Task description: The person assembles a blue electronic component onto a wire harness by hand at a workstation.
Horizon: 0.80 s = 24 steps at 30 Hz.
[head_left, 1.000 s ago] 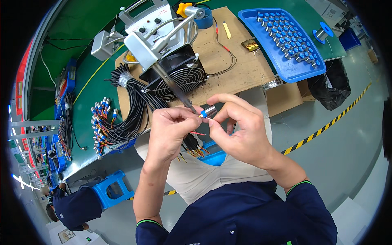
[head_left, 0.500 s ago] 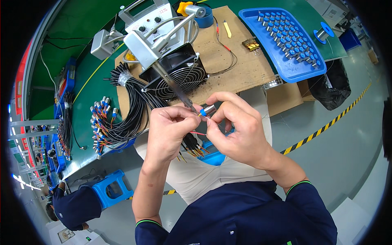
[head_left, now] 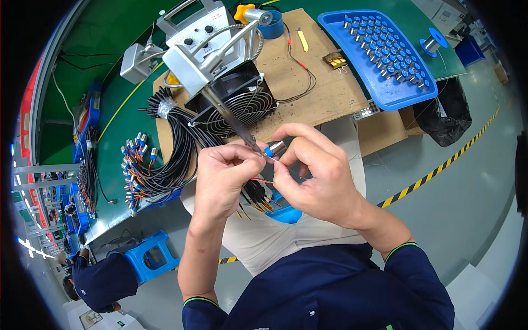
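Observation:
Close together above my lap, both hands work at the tip of a soldering iron held in a fixed stand. My left hand is closed, thumb and forefinger pinching a thin wire whose end meets the iron's tip. My right hand is curled around a small silver metal connector with a blue end, which faces the tip. A fine silver strand shows by the right thumb; whether that thumb grips it is hard to make out. Below the hands hang black cables with red and yellow wire ends.
A black fan stands behind the iron, beside a soldering station. Finished-looking cables with connectors lie left. A blue tray of connectors, a wire spool and a yellow-handled blade are right. Someone sits near a blue stool.
Both hands have shifted slightly left with the connector, which stays at the iron's tip. The silver strand beside the right thumb shows more clearly now.

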### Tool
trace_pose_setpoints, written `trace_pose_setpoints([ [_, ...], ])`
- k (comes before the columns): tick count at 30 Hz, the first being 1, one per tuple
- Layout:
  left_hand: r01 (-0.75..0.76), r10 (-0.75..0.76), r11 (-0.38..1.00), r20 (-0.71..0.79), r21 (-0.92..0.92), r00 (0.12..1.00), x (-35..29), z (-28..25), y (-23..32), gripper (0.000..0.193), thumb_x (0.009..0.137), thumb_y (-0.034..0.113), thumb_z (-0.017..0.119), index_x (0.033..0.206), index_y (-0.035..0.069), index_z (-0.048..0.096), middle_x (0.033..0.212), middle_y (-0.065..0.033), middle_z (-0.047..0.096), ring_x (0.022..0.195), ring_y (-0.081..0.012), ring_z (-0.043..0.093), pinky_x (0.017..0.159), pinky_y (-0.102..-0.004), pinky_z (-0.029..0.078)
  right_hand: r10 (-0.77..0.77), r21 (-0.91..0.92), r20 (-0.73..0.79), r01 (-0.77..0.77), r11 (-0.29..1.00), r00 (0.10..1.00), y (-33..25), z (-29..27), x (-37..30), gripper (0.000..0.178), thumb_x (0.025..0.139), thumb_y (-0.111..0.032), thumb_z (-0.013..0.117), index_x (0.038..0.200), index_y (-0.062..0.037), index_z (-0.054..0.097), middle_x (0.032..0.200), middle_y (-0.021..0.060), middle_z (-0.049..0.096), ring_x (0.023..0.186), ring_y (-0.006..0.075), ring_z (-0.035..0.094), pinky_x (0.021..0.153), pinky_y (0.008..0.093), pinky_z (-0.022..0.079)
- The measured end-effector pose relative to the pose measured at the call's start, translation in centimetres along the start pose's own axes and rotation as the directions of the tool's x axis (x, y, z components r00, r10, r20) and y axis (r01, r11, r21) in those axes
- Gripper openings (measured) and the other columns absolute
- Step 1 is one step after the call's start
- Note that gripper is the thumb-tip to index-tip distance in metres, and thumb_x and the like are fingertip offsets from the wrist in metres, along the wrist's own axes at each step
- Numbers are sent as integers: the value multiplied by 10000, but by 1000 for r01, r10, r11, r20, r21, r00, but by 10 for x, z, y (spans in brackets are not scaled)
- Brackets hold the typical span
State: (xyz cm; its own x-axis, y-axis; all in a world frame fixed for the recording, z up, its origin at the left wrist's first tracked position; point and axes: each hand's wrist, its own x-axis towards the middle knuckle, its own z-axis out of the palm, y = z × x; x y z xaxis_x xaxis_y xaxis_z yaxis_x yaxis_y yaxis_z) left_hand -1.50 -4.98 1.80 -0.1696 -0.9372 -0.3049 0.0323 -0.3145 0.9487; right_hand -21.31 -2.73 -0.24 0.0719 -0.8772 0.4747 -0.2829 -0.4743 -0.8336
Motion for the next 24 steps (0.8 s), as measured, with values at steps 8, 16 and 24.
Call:
trace_pose_setpoints([
  [8,-42,42,999,11,-19,999,-1,-2,-2,96,827,-79,726,891,-115,787,1059,-162,759,898,-148,695,810,-256,559,4,-8,6,-3,1000,1000,-4,0,1,134,793,20,743,807,-9,613,1069,143,717,747,319,711,624,387,568],
  [16,-29,29,999,4,-27,1000,-1,-3,-2,88,827,-84,734,892,-112,786,1065,-166,761,894,-149,695,805,-258,561,2,-26,15,-2,1000,1000,-3,0,2,139,795,19,741,800,-12,605,1074,143,715,729,319,704,605,390,558],
  [24,-42,42,999,11,-17,999,0,-3,-3,85,834,-87,733,895,-109,788,1056,-161,763,886,-144,696,791,-254,563,18,-24,14,-17,1000,1000,-3,1,1,149,790,16,746,789,-15,600,1084,138,712,694,312,689,585,386,545],
])
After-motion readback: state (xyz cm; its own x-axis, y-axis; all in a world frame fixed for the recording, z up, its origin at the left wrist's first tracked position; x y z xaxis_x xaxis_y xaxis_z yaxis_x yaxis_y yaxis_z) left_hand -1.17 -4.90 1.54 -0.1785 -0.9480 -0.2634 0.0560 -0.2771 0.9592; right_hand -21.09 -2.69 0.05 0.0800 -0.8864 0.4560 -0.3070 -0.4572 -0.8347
